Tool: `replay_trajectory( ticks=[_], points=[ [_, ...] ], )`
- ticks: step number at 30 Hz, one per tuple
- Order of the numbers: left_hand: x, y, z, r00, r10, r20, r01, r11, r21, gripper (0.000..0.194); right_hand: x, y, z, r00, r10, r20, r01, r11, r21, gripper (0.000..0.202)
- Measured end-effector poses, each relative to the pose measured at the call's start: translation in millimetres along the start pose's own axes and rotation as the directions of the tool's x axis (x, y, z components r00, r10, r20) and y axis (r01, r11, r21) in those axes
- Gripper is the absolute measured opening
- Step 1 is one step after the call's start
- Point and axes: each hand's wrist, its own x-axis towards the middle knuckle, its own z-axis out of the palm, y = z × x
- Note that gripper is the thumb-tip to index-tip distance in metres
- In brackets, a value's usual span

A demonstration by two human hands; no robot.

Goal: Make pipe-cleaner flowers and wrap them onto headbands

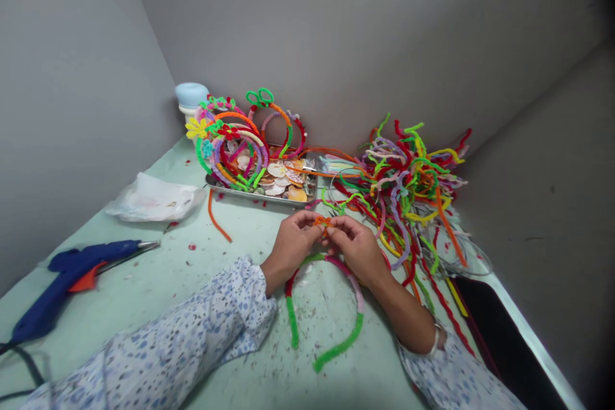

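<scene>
Between my two hands is a small orange pipe-cleaner flower (321,222), its loops partly hidden by the fingers. My left hand (294,238) pinches it from the left. On the other side, my right hand (356,243) grips it between thumb and fingers. Just below the hands lies a headband (339,352) wrapped in green, red, pink and lilac pipe cleaner, its two ends toward me. The top of its arch passes close under my fingers; whether the flower touches it I cannot tell.
A metal tray (259,197) holds shells and several finished headbands (240,141). A heap of coloured pipe cleaners (408,173) spreads at the right, beside a black flat object (504,333). At the left lie a blue glue gun (91,256) and a plastic bag (154,198).
</scene>
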Motion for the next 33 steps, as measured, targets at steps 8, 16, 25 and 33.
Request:
replay_trajectory(
  ticks=[8,16,25,33],
  points=[
    [1.0,1.2,0.7,1.0,-0.008,-0.018,0.01,0.993,0.12,0.021,1.0,0.4,-2.2,0.998,-0.026,-0.051,0.019,0.991,-0.13,0.019],
    [-1.9,4.8,0.7,0.999,-0.012,0.046,0.009,0.999,0.053,0.022,-0.4,-4.5,1.0,0.996,-0.007,-0.086,-0.007,0.986,-0.164,0.013],
    [-2.0,3.8,2.6,0.999,-0.043,0.013,0.043,0.999,0.01,0.014,-2.3,-6.8,6.8,0.997,0.012,-0.075,-0.02,0.994,-0.112,0.012],
    [-2.7,7.4,4.7,0.998,-0.064,-0.019,0.064,0.997,0.04,0.012,-2.7,-2.1,9.1,0.996,-0.008,-0.085,-0.004,0.989,-0.145,0.012]
  ],
)
